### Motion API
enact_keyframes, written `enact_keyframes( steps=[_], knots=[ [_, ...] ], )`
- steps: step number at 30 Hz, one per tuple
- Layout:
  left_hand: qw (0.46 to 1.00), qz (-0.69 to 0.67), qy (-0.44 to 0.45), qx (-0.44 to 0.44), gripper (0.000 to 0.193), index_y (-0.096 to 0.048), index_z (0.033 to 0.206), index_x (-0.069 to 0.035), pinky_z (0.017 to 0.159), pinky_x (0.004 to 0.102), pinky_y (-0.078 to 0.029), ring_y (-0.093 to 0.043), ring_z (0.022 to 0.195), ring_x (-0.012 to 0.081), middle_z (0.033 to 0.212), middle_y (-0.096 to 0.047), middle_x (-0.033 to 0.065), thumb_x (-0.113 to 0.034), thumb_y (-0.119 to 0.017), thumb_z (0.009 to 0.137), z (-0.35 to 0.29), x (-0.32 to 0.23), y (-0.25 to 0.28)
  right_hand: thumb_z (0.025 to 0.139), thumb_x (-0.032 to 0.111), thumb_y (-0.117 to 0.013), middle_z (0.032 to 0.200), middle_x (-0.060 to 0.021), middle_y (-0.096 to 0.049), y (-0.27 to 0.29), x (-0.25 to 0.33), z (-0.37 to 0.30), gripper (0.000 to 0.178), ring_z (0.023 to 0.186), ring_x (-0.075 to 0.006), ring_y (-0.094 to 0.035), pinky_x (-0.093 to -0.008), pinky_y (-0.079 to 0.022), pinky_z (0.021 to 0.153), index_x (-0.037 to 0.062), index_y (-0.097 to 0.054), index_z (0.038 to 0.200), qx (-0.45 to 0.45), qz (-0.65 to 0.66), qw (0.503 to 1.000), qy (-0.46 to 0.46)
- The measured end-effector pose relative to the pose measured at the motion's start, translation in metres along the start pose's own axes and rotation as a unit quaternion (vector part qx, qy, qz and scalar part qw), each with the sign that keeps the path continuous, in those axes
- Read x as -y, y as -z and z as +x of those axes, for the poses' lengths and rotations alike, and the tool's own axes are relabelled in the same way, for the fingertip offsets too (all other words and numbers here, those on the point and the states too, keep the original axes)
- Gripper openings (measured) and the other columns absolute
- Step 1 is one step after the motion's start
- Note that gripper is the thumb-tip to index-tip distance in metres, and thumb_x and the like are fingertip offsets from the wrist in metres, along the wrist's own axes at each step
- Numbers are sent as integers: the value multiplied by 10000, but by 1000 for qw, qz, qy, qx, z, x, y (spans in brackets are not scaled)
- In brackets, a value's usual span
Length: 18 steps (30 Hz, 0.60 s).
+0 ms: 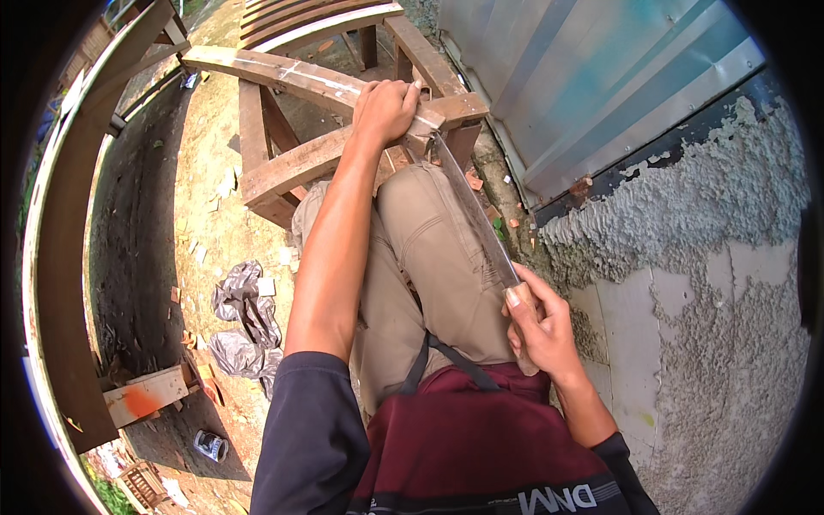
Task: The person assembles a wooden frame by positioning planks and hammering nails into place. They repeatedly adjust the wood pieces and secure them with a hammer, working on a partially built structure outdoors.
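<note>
My right hand [542,330] is closed around the wooden handle of a handsaw [475,206]. The saw's long blade slants up and away to the left. Its far end meets the near end of a wooden beam [296,79], close to a pale mark across the wood. My left hand [386,110] is wrapped over that beam, thumb on top, with some fingers hidden behind it. The beam lies across the front rail of a wooden frame [287,167] with slats at its far end. My knees are just below the rail.
On the right stand a corrugated metal sheet [592,86] and a rough cement wall [687,197]. A crumpled plastic bag [249,322] and scraps lie on the ground at left. Further left are a can [210,445], a plank with orange paint [148,396] and a long board [64,257].
</note>
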<state>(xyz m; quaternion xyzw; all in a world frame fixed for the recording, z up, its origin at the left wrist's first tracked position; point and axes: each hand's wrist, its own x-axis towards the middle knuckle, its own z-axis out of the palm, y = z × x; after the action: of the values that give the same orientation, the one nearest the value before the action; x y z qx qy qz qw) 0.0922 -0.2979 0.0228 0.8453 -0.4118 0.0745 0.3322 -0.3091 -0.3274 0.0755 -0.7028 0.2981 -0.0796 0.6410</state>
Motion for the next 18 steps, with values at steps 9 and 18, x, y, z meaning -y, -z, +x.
enact_keyframes(
  steps=[9, 18],
  knots=[
    [999, -14, -31, -6, 494, -736, 871, -12, 1037, 471, -422, -633, 1026, 394, 937, -717, 191, -376, -452, 1048, -4, 6, 4, 977, 103, -656, 1264, -232, -692, 24, -16, 7, 438, 1146, -283, -690, -366, -507, 1001, -52, -581, 1379, -41, -151, 980, 124],
    [992, 70, -68, 81, 519, -782, 983, -52, 1036, 445, -417, -625, 1072, 344, 1006, -737, 149, -522, -561, 975, 0, -5, 10, 996, 252, -577, 1251, -331, -615, 59, -242, 138, 536, 1096, -516, -624, -550, -501, 961, -28, -468, 1440, -175, -332, 919, 118]
  ],
)
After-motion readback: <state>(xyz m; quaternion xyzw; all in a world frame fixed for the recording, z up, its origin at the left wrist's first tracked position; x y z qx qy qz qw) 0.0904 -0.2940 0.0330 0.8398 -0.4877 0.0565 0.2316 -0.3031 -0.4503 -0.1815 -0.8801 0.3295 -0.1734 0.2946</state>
